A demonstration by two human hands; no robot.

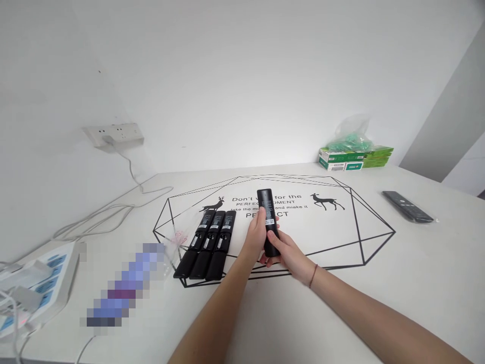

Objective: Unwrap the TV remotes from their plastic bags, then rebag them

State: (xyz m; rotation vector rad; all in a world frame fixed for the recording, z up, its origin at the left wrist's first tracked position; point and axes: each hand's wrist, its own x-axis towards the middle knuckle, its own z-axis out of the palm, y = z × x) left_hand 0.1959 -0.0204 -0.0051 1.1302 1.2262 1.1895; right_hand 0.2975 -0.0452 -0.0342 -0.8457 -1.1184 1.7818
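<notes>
Both hands are closed on one black remote control (pixel 268 202), held back side up over the printed mat, its small print and white label facing me. My left hand (pixel 258 228) grips its left side, thumb along the back. From the lower right, my right hand (pixel 286 250) holds it, with the thumb pressed on the back near the lower end. Left of my hands, three black remotes (pixel 208 245) lie side by side, backs up, each with its battery compartment uncovered. Whether the held remote's cover is loose, I cannot tell.
Another remote (pixel 407 206) in clear wrapping lies at the right. Green and white boxes (pixel 341 157) with a plastic bag (pixel 350 134) on top stand against the wall. On the left are a power strip (pixel 45 283), cables (pixel 102 217) and a pixelated object (pixel 127 283).
</notes>
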